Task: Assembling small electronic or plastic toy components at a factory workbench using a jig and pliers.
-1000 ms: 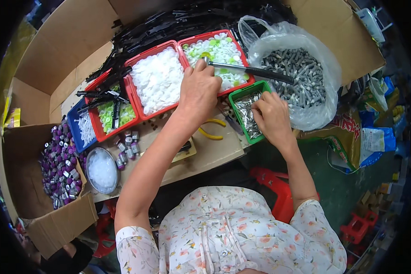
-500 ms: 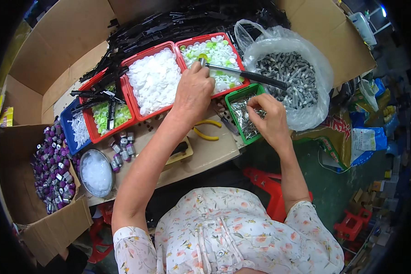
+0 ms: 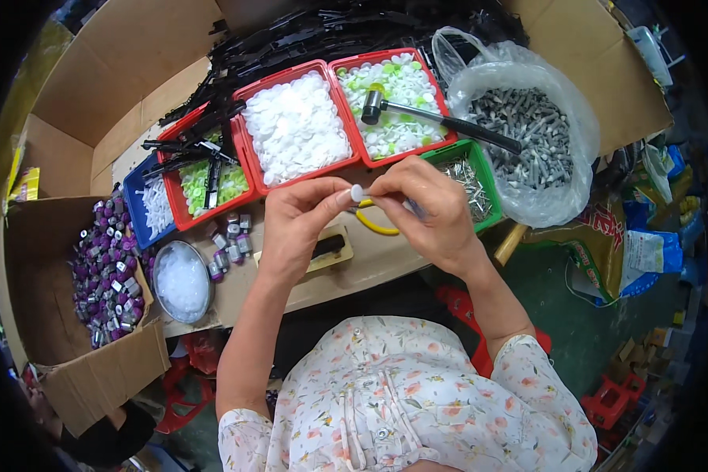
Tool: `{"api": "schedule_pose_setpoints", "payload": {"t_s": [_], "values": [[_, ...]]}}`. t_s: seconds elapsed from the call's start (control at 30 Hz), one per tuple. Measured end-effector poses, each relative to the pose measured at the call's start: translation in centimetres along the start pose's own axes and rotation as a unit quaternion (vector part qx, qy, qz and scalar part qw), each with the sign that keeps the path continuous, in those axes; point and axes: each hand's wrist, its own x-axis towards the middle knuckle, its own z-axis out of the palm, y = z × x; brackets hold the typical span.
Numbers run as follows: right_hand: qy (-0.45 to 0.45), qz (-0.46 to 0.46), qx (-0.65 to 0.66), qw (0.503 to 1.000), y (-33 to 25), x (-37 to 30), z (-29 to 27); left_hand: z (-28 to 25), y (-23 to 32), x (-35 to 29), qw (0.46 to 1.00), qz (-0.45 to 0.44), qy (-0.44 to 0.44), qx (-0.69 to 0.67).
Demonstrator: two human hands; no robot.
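Note:
Just above the table's near edge, my hands meet fingertip to fingertip. My left hand pinches a small round white plastic cap between thumb and index finger. Against that cap, my right hand has its fingers closed on a thin metal pin, mostly hidden by the fingertips. Right of my right hand is a green tray of metal pins. Behind my hands, a red tray holds white caps, and another red tray holds mixed white and light-green ones. A black-handled mallet lies across the second tray.
A clear plastic bag of grey plugs stands at right. Yellow-handled pliers and a yellowish block sit under my hands. At left are a glass bowl, a blue tray and a cardboard box of purple-and-silver parts.
My left hand has let go of the mallet, which rests on the tray, and come down holding a white cap. From the green tray, my right hand has moved left to meet it.

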Motion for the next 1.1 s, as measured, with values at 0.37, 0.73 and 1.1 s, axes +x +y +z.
{"api": "schedule_pose_setpoints", "payload": {"t_s": [0.37,0.73,1.1], "values": [[-0.045,-0.034,-0.041,0.998,-1.4,-0.2,0.8,-0.8,-0.6,-1.8,0.999,0.014,0.029,-0.028],[-0.095,-0.016,-0.03,0.995,-1.7,-0.4,1.6,-1.3,0.4,-3.1,0.969,0.139,0.024,0.2],[-0.084,0.289,0.401,0.865,-0.2,-2.7,3.5,-0.8,-1.2,-4.0,0.982,0.15,0.051,0.106]]}}
